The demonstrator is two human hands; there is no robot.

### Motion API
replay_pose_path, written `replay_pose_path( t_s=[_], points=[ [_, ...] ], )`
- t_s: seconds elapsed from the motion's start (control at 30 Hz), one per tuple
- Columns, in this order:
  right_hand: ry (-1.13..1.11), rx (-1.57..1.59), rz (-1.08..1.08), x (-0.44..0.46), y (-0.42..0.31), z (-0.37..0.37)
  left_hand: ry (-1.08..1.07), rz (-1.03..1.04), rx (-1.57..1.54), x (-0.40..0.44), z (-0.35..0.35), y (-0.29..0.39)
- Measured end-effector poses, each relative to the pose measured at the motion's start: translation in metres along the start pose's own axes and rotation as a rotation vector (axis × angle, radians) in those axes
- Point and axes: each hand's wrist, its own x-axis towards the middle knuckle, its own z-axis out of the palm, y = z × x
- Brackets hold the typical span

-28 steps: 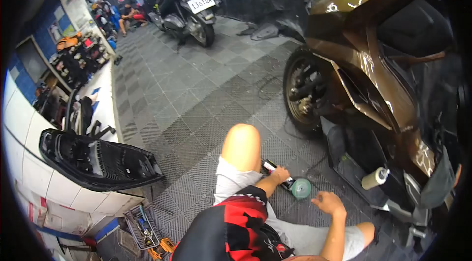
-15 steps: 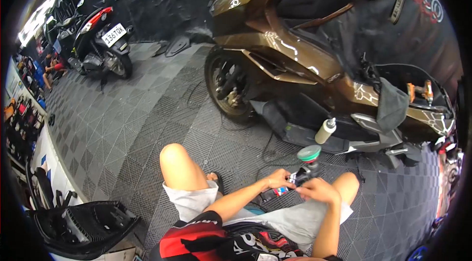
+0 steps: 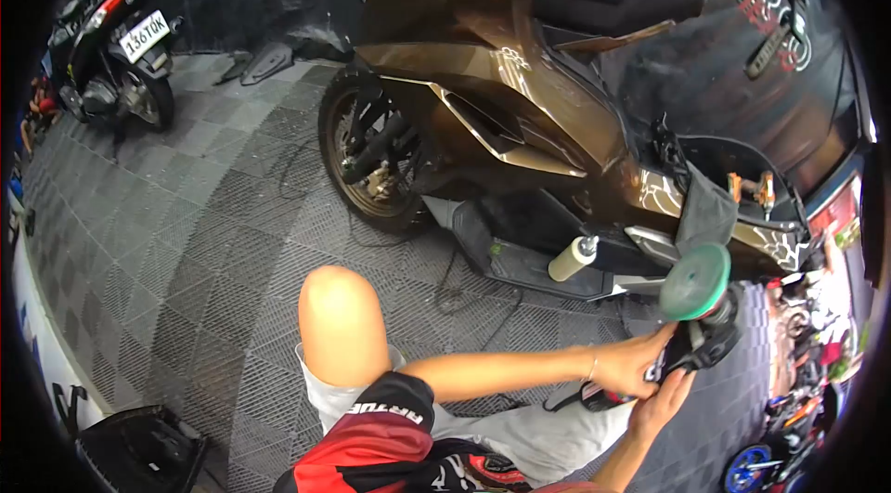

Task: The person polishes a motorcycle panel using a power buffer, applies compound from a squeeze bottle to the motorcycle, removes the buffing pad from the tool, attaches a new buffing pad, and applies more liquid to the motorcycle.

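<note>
A cordless polisher [image 3: 713, 337] with a round green pad [image 3: 696, 281] is up in front of the brown scooter's rear side, pad facing up and toward the scooter. My left hand [image 3: 633, 365] is closed around the polisher's handle from the left. Close against it, my right hand [image 3: 661, 402] also grips the handle, lower down, with its fingers partly hidden. A cream bottle [image 3: 572, 257] with a silvery top stands tilted on the floorboard of the brown scooter [image 3: 520, 112], left of the pad.
A grey cloth [image 3: 707, 210] hangs over the scooter's seat opening, near an orange-handled tool [image 3: 765, 194]. Another scooter with a plate [image 3: 147, 35] stands far left. A cable [image 3: 455, 293] lies on the tiled floor [image 3: 232, 187]. A black panel [image 3: 139, 447] is at lower left.
Both hands have lifted the polisher and carried it right, from between my knees to beside the scooter's rear. My view has turned right.
</note>
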Motion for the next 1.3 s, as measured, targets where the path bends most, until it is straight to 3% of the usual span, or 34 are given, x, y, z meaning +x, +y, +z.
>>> replay_pose_path(
  t_s=[0.03,0.17,0.23,0.3,0.33,0.37,0.43,0.47,0.5,0.57,0.6,0.63,0.7,0.73,0.77,0.83,0.9,0.93,1.03,1.1,1.17,1.2,1.3],
  points=[
    [0.062,-0.141,-0.016,-0.006,0.005,0.005,0.009,-0.035,-0.038,-0.008,-0.001,0.002],
    [0.211,-0.071,0.187,0.014,-0.029,0.011,-0.094,-0.101,-0.027,-0.009,0.001,-0.003],
    [0.178,-0.135,0.171,0.021,-0.043,0.004,0.094,0.101,-0.1,-0.007,0.006,-0.008],
    [-0.134,0.051,0.118,0.023,-0.054,-0.008,0.129,0.121,-0.217,-0.005,-0.004,0.012],
    [-0.3,-0.062,0.026,0.025,-0.064,-0.007,0.174,0.124,-0.295,-0.001,-0.011,0.022],
    [-0.296,-0.088,0.017,0.032,-0.077,-0.005,0.184,0.09,-0.348,0.0,-0.01,0.025],
    [-0.624,-0.57,0.292,0.04,-0.111,-0.006,0.101,0.045,-0.713,0.008,-0.002,0.024],
    [-0.358,-0.815,0.664,0.043,-0.133,0.034,0.177,0.14,-0.783,0.011,-0.004,0.029],
    [-0.35,-0.834,0.651,0.047,-0.131,0.032,0.365,0.135,-0.764,0.007,-0.009,0.04],
    [-0.727,-0.94,0.211,0.051,-0.122,0.022,0.383,0.116,-0.77,0.0,-0.037,0.06],
    [-0.718,-0.919,0.11,0.052,-0.125,0.042,0.377,0.118,-0.784,0.005,-0.044,0.064],
    [-0.514,-0.848,0.256,0.05,-0.134,0.063,0.405,0.179,-0.85,0.01,-0.048,0.065],
    [-0.655,-0.973,0.335,0.07,-0.151,0.078,0.45,0.215,-0.911,0.017,-0.061,0.072],
    [-0.701,-0.791,0.393,0.081,-0.159,0.088,0.367,0.22,-0.862,0.021,-0.067,0.069],
    [-0.516,-0.806,0.433,0.083,-0.164,0.097,0.284,0.221,-0.818,0.024,-0.069,0.066],
    [-0.482,-0.955,0.203,0.089,-0.167,0.106,0.266,0.246,-0.892,0.026,-0.072,0.063],
    [-0.655,-1.147,0.374,0.109,-0.186,0.117,0.116,0.198,-0.834,0.026,-0.076,0.058],
    [-0.674,-1.113,0.273,0.11,-0.183,0.108,0.118,0.221,-0.772,0.026,-0.078,0.057],
    [-0.526,-1.174,0.243,0.104,-0.188,0.111,0.033,0.171,-0.731,0.025,-0.091,0.062],
    [-0.619,-1.222,0.395,0.112,-0.197,0.132,0.064,0.17,-0.75,0.024,-0.097,0.067],
    [-0.497,-1.204,0.341,0.107,-0.191,0.117,0.195,0.182,-0.799,0.027,-0.099,0.069],
    [-0.482,-1.181,0.351,0.108,-0.191,0.116,0.154,0.144,-0.878,0.025,-0.105,0.072],
    [-0.545,-1.164,0.379,0.117,-0.199,0.138,0.3,0.249,-0.805,0.024,-0.101,0.075]
  ],
)
